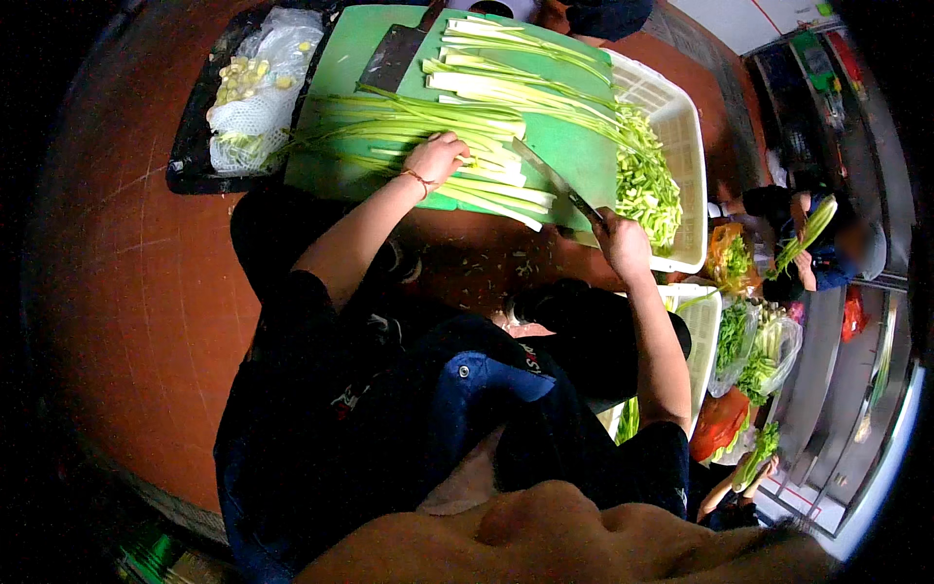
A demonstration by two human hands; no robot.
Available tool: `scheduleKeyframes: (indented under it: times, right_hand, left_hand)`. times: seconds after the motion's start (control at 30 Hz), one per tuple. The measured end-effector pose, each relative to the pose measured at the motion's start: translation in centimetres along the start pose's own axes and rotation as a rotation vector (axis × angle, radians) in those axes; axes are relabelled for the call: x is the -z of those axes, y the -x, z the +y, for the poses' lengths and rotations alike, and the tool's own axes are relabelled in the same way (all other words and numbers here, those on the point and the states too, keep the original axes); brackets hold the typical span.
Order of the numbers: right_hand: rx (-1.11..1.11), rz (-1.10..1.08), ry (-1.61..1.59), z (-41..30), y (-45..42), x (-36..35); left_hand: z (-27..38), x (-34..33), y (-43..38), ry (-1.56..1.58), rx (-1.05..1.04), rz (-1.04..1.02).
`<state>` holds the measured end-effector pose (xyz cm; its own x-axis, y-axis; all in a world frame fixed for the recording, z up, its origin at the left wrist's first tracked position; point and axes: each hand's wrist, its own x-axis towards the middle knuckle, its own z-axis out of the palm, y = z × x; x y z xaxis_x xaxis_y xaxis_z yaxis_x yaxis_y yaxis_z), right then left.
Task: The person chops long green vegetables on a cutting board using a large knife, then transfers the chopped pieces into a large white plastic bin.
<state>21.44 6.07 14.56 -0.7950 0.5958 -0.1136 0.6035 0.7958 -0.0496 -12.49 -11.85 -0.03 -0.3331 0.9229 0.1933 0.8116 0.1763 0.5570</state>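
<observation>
My left hand [438,157] is curled over a bundle of long green vegetable stalks [365,120], their pale ends pointing right on a green cutting board [576,157]. In my right hand [624,248] is the handle of a knife [543,168]. Its blade slants up and left, the tip close to the pale ends. A second group of stalks [511,84] lies farther up the board. Chopped green pieces [646,182] fill part of a white plastic basket [689,146] against the board's right edge.
A cleaver [394,58] lies across the board's far part. Left of it, a black tray [193,139] holds a plastic bag [288,44] and foam netting [248,120]. Another white basket [700,328] stands near my right knee. At right, two people handle leafy stalks beside bagged greens [773,343].
</observation>
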Motion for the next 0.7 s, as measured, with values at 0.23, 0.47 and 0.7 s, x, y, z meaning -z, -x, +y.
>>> scheduleKeyframes:
  times: [0.23,0.47,0.7]
  right_hand:
    - [-0.068,0.002,-0.025,0.0,0.7,-0.6]
    - [-0.066,0.011,-0.025,1.2,1.1,-1.6]
    - [-0.037,0.016,-0.029,-0.1,0.2,-0.9]
  left_hand:
    - [-0.3,-0.6,-0.3,0.097,-0.027,-0.111]
    - [0.4,-1.0,-0.5,0.132,-0.050,-0.136]
    - [0.3,-1.7,-0.1,0.063,-0.115,-0.104]
